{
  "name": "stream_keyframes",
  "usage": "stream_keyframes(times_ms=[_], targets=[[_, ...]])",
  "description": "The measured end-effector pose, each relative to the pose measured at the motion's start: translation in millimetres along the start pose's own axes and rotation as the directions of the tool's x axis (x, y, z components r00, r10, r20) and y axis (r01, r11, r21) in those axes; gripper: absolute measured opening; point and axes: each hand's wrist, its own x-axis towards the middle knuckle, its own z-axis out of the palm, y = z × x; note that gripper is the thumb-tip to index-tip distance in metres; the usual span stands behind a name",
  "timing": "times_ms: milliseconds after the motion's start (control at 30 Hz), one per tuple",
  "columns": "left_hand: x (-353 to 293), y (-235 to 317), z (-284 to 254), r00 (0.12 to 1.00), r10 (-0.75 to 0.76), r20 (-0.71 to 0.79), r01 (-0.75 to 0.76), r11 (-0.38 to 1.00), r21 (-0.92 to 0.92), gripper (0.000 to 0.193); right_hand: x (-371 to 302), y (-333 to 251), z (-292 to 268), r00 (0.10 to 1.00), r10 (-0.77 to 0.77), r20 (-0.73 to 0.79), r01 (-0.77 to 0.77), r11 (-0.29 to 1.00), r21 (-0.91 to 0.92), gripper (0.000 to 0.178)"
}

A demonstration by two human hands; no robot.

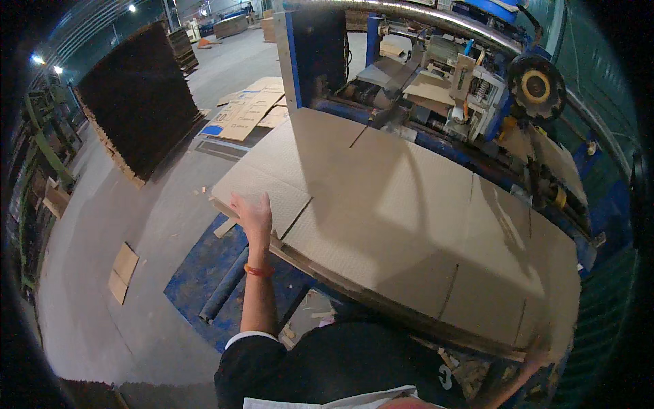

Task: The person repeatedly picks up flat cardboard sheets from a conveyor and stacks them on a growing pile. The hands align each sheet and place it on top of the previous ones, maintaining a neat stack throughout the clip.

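Steadying, presumably, the cardboard sheet [395,218] before the machine [477,95], we place our left hand [253,217], fingers spread, not clasping, and right hand [538,357], grip too blurred to tell, opposite the machine.

Cardboard sheet [381,204] is tan, faintly textured, with dark slit lines. Wristband [258,271] reads orange-red; sleeve [255,358] is black, edged white. Base plate [194,279] is blue, mottled brown. Printed cartons [248,114] show tan, white, blue. Floor [160,218]: grey.

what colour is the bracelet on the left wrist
The bracelet is orange-red; it shows in the head view, the only one.
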Motion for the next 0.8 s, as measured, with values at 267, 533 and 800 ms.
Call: stream_keyframes(times_ms=[267,533,800], targets=[[2,7,11,0.98,-0.196,-0.04,0.192,0.977,-0.098,0.088,40,61,35,0.848,-0.521,0.1,0.504,0.732,-0.459,0.048],[33,17,-9,1.0,0.001,0.002,-0.001,0.979,-0.206,0.073,41,4,36,0.741,-0.282,-0.609,0.397,0.916,0.058,0.043],[92,-19,-8,0.975,-0.216,0.051,0.138,0.406,-0.904,0.049,100,54,-2,0.89,0.444,-0.101,-0.062,0.338,0.939,0.034]])
